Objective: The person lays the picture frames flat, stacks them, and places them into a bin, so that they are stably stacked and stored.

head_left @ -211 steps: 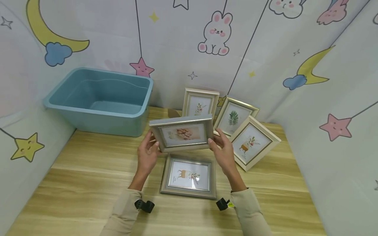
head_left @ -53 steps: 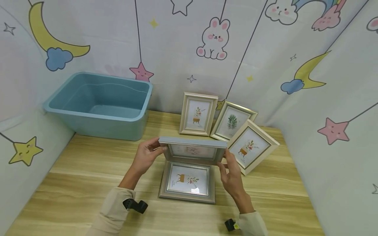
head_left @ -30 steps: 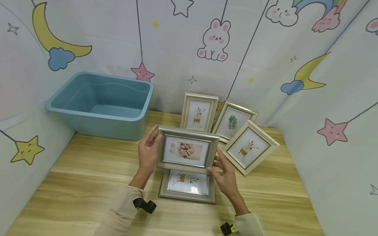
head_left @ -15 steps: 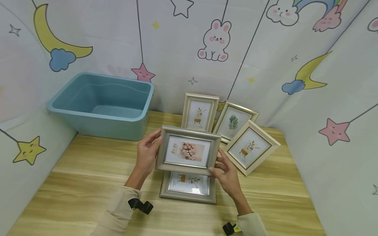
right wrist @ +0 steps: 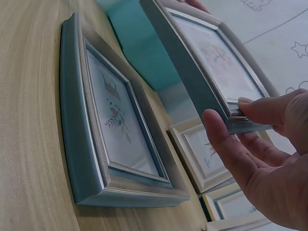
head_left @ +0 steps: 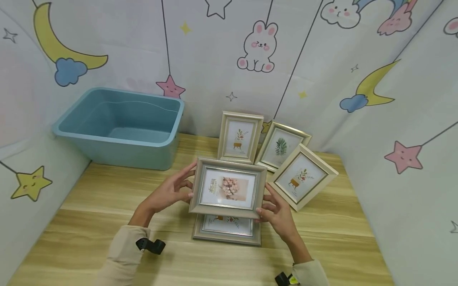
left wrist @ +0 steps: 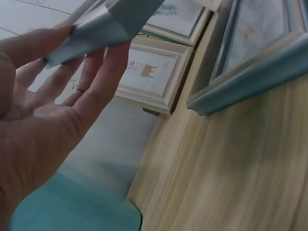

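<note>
Both hands hold a silver-grey picture frame (head_left: pixel 227 210) with a pink flower print, its face turned up toward the head camera. My left hand (head_left: pixel 168 193) pinches its left edge, thumb on one side and fingers behind, as the left wrist view also shows. At the lower right corner, my right hand (head_left: pixel 280 217) grips it, with the thumb (right wrist: pixel 262 109) on the front border. Below it a second silver-grey picture frame (head_left: pixel 229 238), showing a potted plant print, lies flat on the table. The held frame overlaps its upper part in the head view; the right wrist view shows a gap between them.
Three pale picture frames stand behind: one upright (head_left: pixel 240 115), a gold-edged one (head_left: pixel 304 139) with a green leaf, and a tilted cream one (head_left: pixel 323 180) close to my right hand. A blue-green plastic tub (head_left: pixel 118 153) stands at the back left of the wooden table (head_left: pixel 89 222).
Over the last two seconds the held frame has tipped from steeply tilted to face-up. Since half a second ago it has come slightly lower, and my left forearm has swung outward to the left.
</note>
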`<state>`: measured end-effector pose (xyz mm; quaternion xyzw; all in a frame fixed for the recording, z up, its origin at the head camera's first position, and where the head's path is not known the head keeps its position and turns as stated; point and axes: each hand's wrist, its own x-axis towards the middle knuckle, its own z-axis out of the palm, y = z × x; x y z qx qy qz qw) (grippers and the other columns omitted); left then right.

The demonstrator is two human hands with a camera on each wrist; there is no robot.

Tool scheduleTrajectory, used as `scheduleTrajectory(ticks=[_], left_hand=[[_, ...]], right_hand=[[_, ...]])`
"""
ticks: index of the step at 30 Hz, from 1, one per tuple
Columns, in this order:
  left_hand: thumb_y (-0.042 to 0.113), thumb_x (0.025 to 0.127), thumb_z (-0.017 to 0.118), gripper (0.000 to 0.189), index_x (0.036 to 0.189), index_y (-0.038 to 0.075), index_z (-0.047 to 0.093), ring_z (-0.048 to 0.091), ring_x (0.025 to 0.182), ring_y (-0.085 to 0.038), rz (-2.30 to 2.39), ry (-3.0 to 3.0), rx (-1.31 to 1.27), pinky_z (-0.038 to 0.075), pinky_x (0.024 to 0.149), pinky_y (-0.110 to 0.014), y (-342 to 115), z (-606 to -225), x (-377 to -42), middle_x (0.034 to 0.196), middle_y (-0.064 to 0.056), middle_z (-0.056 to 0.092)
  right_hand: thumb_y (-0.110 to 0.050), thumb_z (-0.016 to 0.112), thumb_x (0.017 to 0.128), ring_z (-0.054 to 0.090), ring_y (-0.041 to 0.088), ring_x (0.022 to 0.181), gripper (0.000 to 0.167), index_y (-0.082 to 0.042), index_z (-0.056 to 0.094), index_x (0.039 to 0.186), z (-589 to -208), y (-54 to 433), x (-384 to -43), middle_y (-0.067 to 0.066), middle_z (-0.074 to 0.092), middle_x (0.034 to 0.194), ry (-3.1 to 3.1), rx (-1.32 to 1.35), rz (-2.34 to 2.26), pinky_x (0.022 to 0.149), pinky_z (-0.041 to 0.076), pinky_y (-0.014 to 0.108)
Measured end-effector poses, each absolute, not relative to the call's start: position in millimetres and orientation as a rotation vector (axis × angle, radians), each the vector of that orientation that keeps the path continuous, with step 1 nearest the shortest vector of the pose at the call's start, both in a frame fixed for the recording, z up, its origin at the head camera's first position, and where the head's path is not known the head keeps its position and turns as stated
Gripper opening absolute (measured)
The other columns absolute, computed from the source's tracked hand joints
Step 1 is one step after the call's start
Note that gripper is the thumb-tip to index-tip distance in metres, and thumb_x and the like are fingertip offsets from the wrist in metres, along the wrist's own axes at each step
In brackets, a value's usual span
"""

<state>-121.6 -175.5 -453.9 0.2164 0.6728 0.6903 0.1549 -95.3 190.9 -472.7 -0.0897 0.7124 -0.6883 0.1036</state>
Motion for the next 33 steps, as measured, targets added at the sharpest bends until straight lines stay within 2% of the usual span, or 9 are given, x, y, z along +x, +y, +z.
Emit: scheduleTrajectory(ticks=[4,12,19,24,29,33], left_hand=[[-0.002,0.086,0.074,0.104,0.162,0.018,0.007,0.059,0.101,-0.018,1.874,1.949,0.614,0.062,0.072,-0.041,-177,-454,-117,0.163,-0.028,0.014],[-0.006,0.083,0.076,0.104,0.161,0.010,0.010,0.061,0.097,-0.016,1.871,1.971,0.605,0.059,0.072,-0.029,-171,-461,-115,0.162,-0.030,0.013],[-0.005,0.081,0.077,0.105,0.161,0.011,0.012,0.061,0.092,-0.019,1.864,1.929,0.514,0.060,0.068,-0.032,-166,-471,-114,0.161,-0.032,0.015],[-0.005,0.081,0.076,0.106,0.162,0.013,0.010,0.061,0.090,-0.021,1.853,1.856,0.416,0.062,0.065,-0.040,-163,-479,-112,0.162,-0.031,0.012],[-0.007,0.081,0.074,0.105,0.162,0.011,0.009,0.059,0.089,-0.023,1.817,1.847,0.325,0.062,0.065,-0.040,-159,-484,-108,0.163,-0.030,0.012],[-0.010,0.082,0.071,0.101,0.161,0.005,0.009,0.061,0.085,-0.021,1.796,1.873,0.286,0.061,0.062,-0.039,-154,-486,-104,0.162,-0.032,0.011]], right_hand=[[0.013,0.065,0.087,0.070,0.013,0.091,0.086,-0.010,0.025,0.159,-473,195,-93,0.038,0.050,0.128,2.059,-0.224,-2.008,0.067,0.062,0.048],[0.015,0.064,0.087,0.071,0.014,0.090,0.086,-0.008,0.023,0.159,-477,199,-90,0.039,0.050,0.128,2.003,-0.161,-1.977,0.067,0.063,0.044],[0.014,0.064,0.087,0.071,0.015,0.087,0.086,-0.010,0.023,0.159,-482,202,-86,0.037,0.050,0.128,1.975,-0.080,-1.940,0.067,0.063,0.045],[0.006,0.067,0.090,0.068,0.016,0.075,0.082,-0.009,0.025,0.159,-488,203,-83,0.024,0.051,0.113,2.010,-0.039,-1.876,0.064,0.062,0.046],[0.001,0.068,0.091,0.062,0.014,0.057,0.078,-0.006,0.027,0.157,-489,201,-82,0.011,0.050,0.096,2.097,-0.006,-1.800,0.058,0.061,0.045],[0.001,0.072,0.088,0.060,0.012,0.059,0.075,-0.002,0.035,0.154,-490,198,-80,0.010,0.056,0.089,2.235,0.021,-1.715,0.053,0.059,0.035]])
